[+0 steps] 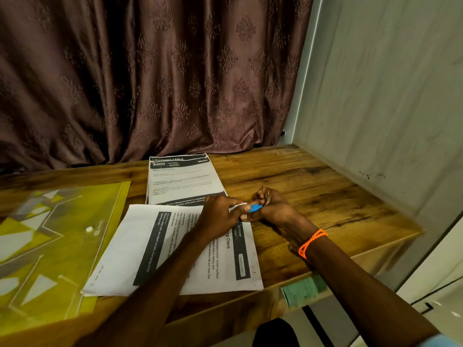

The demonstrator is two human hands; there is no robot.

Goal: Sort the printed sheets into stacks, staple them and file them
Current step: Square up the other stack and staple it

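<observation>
A stack of printed sheets [160, 249] lies sideways on the wooden table [313, 191] in front of me. A second stack [183, 181] lies behind it, near the curtain. My left hand [220, 216] pinches the far right corner of the near stack. My right hand [273, 209], with an orange band on the wrist, grips a small blue stapler [255, 208] at that same corner. Most of the stapler is hidden by my fingers. A yellow patterned file folder [50, 246] lies flat at the left.
A brown patterned curtain [150, 78] hangs behind the table. A pale wall [390, 96] borders the table on the right. The table's front edge runs diagonally below the near stack, with a green patch [304, 289] under it.
</observation>
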